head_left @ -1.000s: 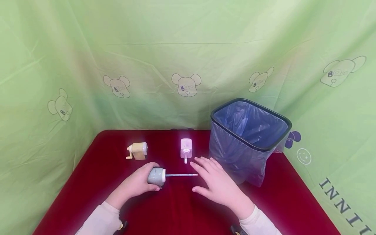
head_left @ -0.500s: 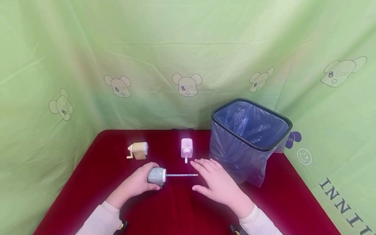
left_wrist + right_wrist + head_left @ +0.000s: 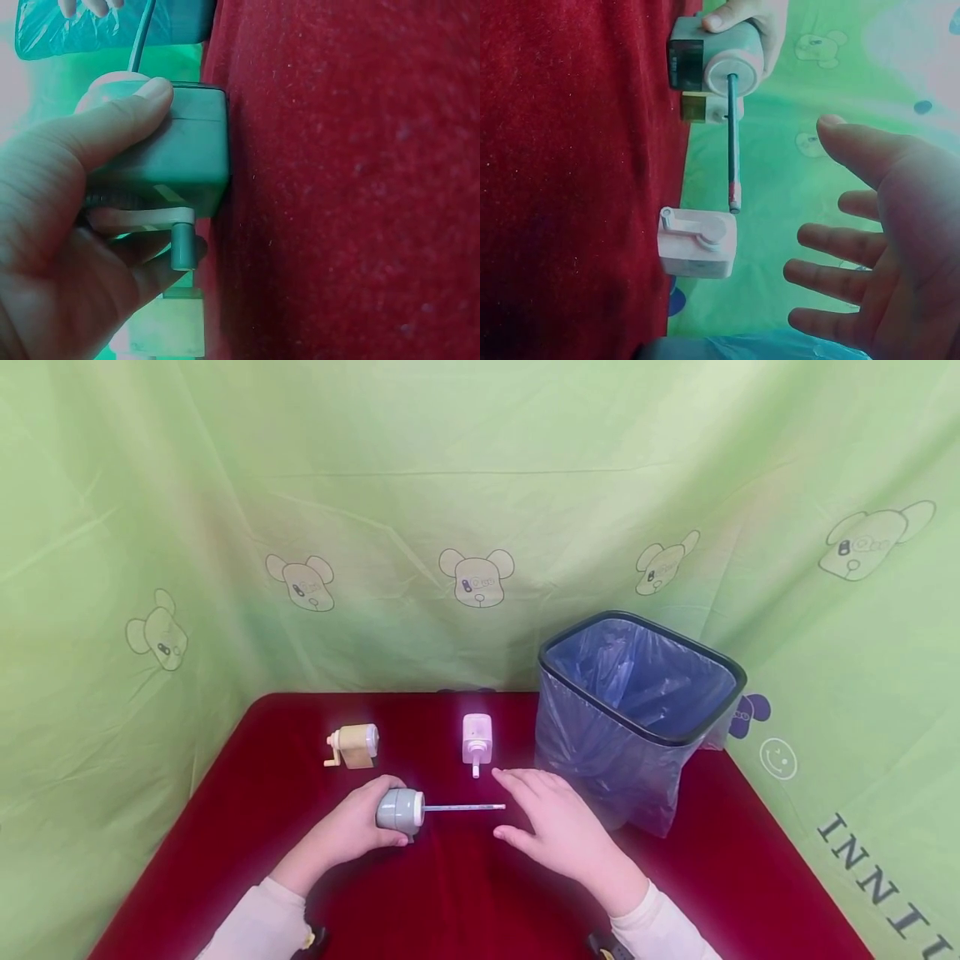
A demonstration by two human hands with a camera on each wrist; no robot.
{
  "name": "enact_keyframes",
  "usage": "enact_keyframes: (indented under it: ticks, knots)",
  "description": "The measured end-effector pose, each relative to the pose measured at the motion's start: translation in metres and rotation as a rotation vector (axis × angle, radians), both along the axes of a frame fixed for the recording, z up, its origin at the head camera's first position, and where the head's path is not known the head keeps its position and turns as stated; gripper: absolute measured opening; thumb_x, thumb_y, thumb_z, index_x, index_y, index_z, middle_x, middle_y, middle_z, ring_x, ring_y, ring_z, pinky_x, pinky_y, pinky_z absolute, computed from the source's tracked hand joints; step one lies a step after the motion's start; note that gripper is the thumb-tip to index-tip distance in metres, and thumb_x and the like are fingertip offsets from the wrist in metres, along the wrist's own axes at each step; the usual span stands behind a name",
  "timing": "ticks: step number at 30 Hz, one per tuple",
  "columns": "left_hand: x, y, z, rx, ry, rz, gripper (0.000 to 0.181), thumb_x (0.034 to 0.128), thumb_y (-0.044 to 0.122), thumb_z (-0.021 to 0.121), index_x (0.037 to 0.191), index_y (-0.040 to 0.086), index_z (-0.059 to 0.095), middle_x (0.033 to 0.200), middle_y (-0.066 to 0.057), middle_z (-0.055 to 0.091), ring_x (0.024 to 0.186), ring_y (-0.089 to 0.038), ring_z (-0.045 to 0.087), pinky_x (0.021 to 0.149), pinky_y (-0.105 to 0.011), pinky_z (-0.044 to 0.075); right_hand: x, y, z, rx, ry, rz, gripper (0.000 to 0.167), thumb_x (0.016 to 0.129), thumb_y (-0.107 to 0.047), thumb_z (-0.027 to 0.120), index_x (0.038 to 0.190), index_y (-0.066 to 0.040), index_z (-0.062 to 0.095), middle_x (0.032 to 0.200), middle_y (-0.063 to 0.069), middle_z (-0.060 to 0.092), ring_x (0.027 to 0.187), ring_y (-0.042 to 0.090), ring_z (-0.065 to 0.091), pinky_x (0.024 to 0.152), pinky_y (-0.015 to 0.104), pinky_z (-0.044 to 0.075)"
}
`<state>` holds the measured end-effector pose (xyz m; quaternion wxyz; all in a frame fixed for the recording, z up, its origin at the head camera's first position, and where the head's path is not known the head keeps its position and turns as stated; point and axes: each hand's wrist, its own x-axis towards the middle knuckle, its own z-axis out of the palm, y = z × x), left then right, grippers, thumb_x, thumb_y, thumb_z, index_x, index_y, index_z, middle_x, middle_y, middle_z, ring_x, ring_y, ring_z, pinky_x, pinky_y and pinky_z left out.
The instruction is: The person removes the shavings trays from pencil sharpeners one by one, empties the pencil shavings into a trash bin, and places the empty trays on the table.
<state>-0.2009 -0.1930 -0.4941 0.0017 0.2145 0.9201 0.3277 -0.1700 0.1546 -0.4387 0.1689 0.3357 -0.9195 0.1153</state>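
My left hand (image 3: pixel 360 818) grips a grey crank pencil sharpener (image 3: pixel 397 810) on the red cloth, thumb on the near side and fingers round the far side. In the left wrist view its crank handle (image 3: pixel 182 244) points toward the palm. A pencil (image 3: pixel 465 807) sticks out of the sharpener's front, level and pointing right; its pinkish tip end (image 3: pixel 735 196) shows in the right wrist view. Past that end, my right hand (image 3: pixel 562 827) is held with fingers extended and thumb apart, touching nothing. What the pencil's inserted end looks like is hidden.
A yellow-tan crank sharpener (image 3: pixel 356 745) stands behind my left hand. Further right is a pink-white crank sharpener (image 3: pixel 477 739), its crank facing me. A bin with a black rim and plastic liner (image 3: pixel 600 752) stands behind my right hand. Green printed cloth (image 3: pixel 390 510) surrounds the table.
My right hand has shifted very slightly right and away from the pencil's end. The left hand, the grey sharpener and the pencil stay in place.
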Motion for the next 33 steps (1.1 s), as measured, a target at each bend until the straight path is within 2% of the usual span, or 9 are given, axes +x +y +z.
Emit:
enact_keyframes:
  ticks: [10, 20, 33]
  knots:
    - [0.003, 0.001, 0.003, 0.014, -0.019, 0.019, 0.068, 0.0668, 0.026, 0.097, 0.122, 0.021, 0.057, 0.106, 0.006, 0.063, 0.09, -0.011, 0.06, 0.08, -0.034, 0.053, -0.001, 0.001, -0.002, -0.041, 0.019, -0.029, 0.073, 0.083, -0.047, 0.083, 0.144, -0.017, 0.057, 0.132, 0.003, 0.066, 0.125, 0.023, 0.061, 0.107, 0.046, 0.049]
    - [0.005, 0.001, 0.006, 0.034, -0.032, 0.015, 0.069, 0.0667, 0.03, 0.097, 0.122, 0.023, 0.057, 0.106, 0.007, 0.064, 0.091, -0.012, 0.06, 0.08, -0.035, 0.052, -0.002, 0.001, -0.001, -0.062, -0.073, -0.074, 0.07, 0.085, -0.045, 0.08, 0.145, -0.019, 0.055, 0.133, 0.002, 0.066, 0.127, 0.023, 0.06, 0.109, 0.044, 0.048]
    - [0.012, 0.005, 0.019, 0.048, -0.009, 0.015, 0.068, 0.0666, 0.027, 0.097, 0.122, 0.022, 0.058, 0.106, 0.007, 0.064, 0.091, -0.012, 0.061, 0.082, -0.035, 0.053, -0.002, 0.002, -0.003, -0.103, -0.095, -0.1, 0.069, 0.083, -0.043, 0.083, 0.142, -0.018, 0.059, 0.132, 0.002, 0.067, 0.126, 0.024, 0.061, 0.107, 0.046, 0.049]
